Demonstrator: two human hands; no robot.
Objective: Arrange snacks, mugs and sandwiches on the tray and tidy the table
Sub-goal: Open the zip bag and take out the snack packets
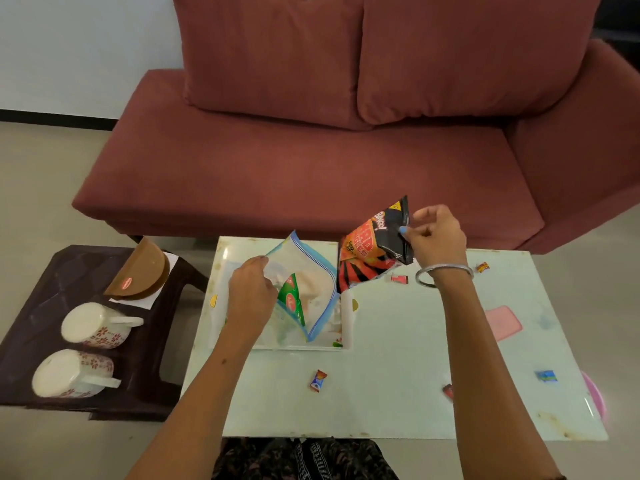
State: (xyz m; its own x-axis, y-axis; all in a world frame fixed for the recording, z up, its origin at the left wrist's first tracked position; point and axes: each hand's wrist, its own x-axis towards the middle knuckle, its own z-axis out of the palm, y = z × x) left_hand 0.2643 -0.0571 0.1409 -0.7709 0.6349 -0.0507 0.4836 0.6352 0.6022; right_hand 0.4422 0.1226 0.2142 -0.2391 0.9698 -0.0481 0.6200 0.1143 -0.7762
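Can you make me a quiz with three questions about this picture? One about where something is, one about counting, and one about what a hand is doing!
1. Where are the flowered mugs?
A. on the dark side table
B. on the sofa
C. on the tray

2. How many flowered mugs are there?
A. one
B. two
C. four

3. What is the right hand doing?
A. resting flat on the table
B. holding a mug
C. holding the red and black snack packet up by its top

Answers:
1. A: both mugs lie on their sides on the dark side table, left of the glass table.
2. B: one mug lies behind the other.
3. C: its fingers pinch the packet's top edge beside the zip bag, which the left hand holds open.
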